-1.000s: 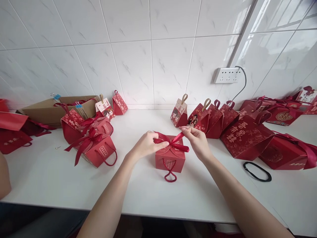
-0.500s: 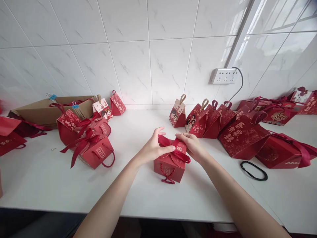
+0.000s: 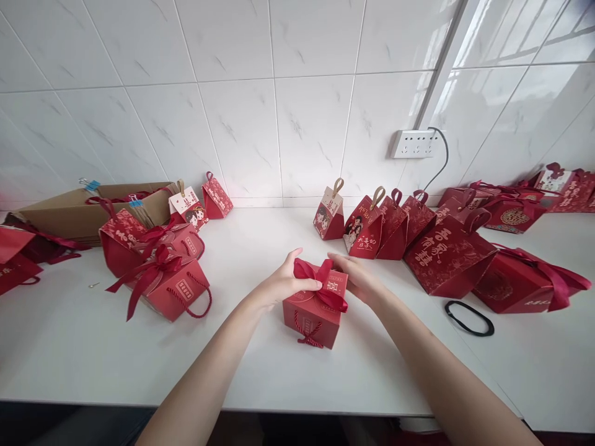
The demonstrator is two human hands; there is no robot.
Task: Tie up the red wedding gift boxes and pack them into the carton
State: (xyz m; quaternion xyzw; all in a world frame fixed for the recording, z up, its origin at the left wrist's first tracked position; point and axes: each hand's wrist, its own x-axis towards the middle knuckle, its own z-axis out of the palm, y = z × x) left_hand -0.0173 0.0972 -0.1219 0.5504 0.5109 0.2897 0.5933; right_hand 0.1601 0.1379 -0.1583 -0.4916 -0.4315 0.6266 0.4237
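A small red gift box (image 3: pixel 316 325) sits on the white table in front of me. It has gold print, a twisted red cord handle (image 3: pixel 309 334) on its front, and a red ribbon bow (image 3: pixel 329 296) on top. My left hand (image 3: pixel 277 284) grips the box at its back left, its thumb lying across the bow and its other fingers partly hidden behind. At the back right, my right hand (image 3: pixel 356 277) is curled against the box, with most fingertips out of sight behind it.
Left stand more red gift boxes (image 3: pixel 174 288) and a brown cardboard box (image 3: pixel 69 214) with blue clips. Several triangular red boxes (image 3: pixel 362 229) line the back right, near a larger one (image 3: pixel 449 257). A black band (image 3: pixel 469 319) lies at right. A power strip (image 3: pixel 413 144) is on the tiled wall.
My right hand has moved from pinching at the ribbon on top to the box's back right side. The left thumb stays on the bow. The view has shifted slightly.
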